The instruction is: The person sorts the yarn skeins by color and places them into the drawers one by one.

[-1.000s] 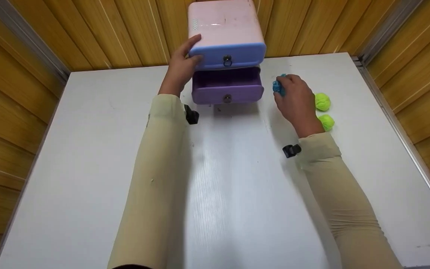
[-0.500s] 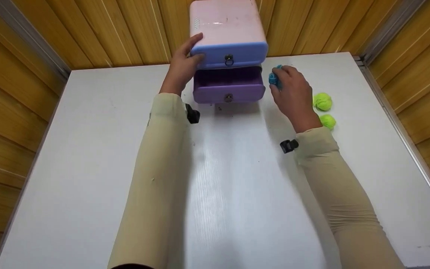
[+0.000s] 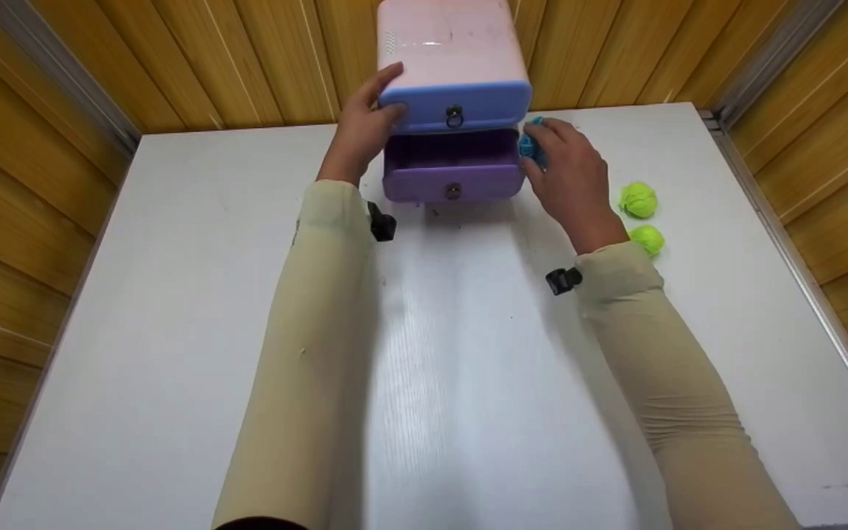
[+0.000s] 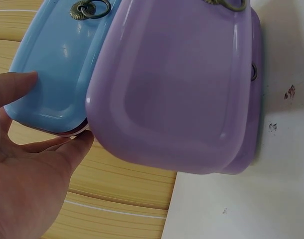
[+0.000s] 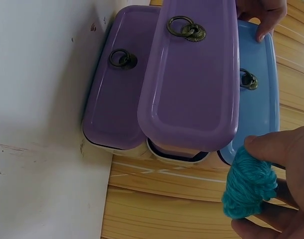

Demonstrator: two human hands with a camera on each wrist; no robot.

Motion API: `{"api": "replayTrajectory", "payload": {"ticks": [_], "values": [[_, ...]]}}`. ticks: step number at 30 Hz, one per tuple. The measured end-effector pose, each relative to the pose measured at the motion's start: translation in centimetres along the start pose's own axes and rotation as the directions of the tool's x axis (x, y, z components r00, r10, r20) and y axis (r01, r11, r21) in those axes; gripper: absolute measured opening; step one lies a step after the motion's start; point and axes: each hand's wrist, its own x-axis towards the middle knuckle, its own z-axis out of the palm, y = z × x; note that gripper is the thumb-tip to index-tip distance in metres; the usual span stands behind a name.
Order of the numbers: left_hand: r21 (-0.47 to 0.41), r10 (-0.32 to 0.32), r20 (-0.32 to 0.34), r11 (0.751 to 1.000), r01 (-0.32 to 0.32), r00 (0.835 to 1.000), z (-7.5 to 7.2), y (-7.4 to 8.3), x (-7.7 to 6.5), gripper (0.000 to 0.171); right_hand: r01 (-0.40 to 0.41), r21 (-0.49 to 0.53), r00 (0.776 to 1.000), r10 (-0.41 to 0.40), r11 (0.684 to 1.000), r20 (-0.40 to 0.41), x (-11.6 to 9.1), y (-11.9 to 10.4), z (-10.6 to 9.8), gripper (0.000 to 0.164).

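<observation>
A small drawer cabinet (image 3: pixel 453 51) with a pink top stands at the back of the table. Its blue top drawer (image 3: pixel 424 107) is closed, while the purple middle drawer (image 3: pixel 413 184) is pulled out, with nothing visible inside. My left hand (image 3: pixel 362 129) grips the cabinet's left front corner, thumb on the blue front and fingers along the side. A ball of teal yarn (image 5: pixel 247 184) is pinched between the thumb and fingers of my right hand (image 3: pixel 570 173), just right of the pulled-out drawer. In the right wrist view, a lower purple drawer (image 5: pixel 122 99) is closed.
Two yellow-green balls, yarn-like (image 3: pixel 639 200), lie on the white table (image 3: pixel 453 383) right of my right wrist. Wood-patterned panels (image 3: pixel 247 59) stand behind the cabinet and along both sides.
My right hand has carried the teal yarn ball left and away from me, up to the pulled-out drawer's right side. The left hand keeps its grip on the cabinet.
</observation>
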Motion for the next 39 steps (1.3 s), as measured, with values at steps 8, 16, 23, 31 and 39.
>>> {"api": "replayTrajectory", "payload": {"ticks": [8, 16, 23, 31, 39], "values": [[-0.011, 0.011, 0.010, 1.000, -0.011, 1.000, 0.1, 0.0, -0.2, 0.054, 0.020, 0.031, 1.000, -0.021, 0.999, 0.016, 0.4, -0.4, 0.2, 0.044], [-0.007, 0.000, 0.004, 1.000, 0.000, 1.000, 0.1, 0.1, -0.2, 0.053, 0.047, 0.048, 0.999, -0.048, 0.998, 0.013, 0.7, -0.8, 0.8, 0.046], [-0.012, 0.014, 0.011, 1.000, -0.014, 1.000, 0.4, 0.0, -0.2, 0.054, 0.083, 0.059, 0.997, -0.083, 0.995, 0.005, 0.7, -1.0, 1.3, 0.046], [-0.006, -0.003, 0.015, 1.000, 0.003, 1.000, 0.4, 0.3, -0.3, 0.054, 0.085, 0.077, 0.996, -0.086, 0.993, 0.012, 0.9, -1.1, 1.3, 0.045], [-0.025, -0.009, 0.018, 1.000, 0.010, 1.000, 0.4, 0.1, -0.3, 0.054, 0.095, 0.080, 0.995, -0.096, 0.992, 0.015, 0.9, -1.4, 1.5, 0.045]]}}
